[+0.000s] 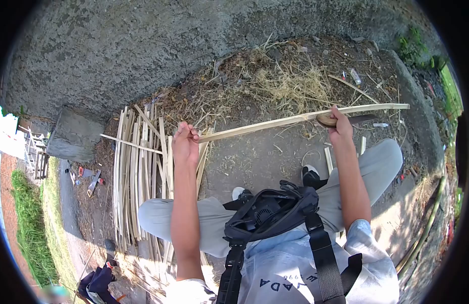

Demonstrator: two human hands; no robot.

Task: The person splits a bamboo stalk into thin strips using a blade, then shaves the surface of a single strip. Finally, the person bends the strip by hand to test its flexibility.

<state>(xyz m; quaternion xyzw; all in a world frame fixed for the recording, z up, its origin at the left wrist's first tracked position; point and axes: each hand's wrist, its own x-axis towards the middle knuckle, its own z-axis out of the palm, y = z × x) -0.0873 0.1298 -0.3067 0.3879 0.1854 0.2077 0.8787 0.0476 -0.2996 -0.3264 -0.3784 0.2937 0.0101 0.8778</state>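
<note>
A long pale bamboo strip (264, 126) stretches across in front of me, its far end bending slightly at the right. My left hand (185, 142) is closed around its left end, fingers curled. Toward the other end, my right hand (340, 126) has its thumb over the strip and also grips a knife with a brown rounded handle (325, 120). The knife's dark blade (363, 119) points right, just below the strip. Part of the handle is hidden by the fingers.
Many cut bamboo strips (135, 177) lie in a pile on the left. Shavings (290, 86) cover the ground near a concrete wall (143, 45). A concrete block (75, 134) and a saw (94, 183) are at far left. A clear plastic piece (355, 76) lies upper right.
</note>
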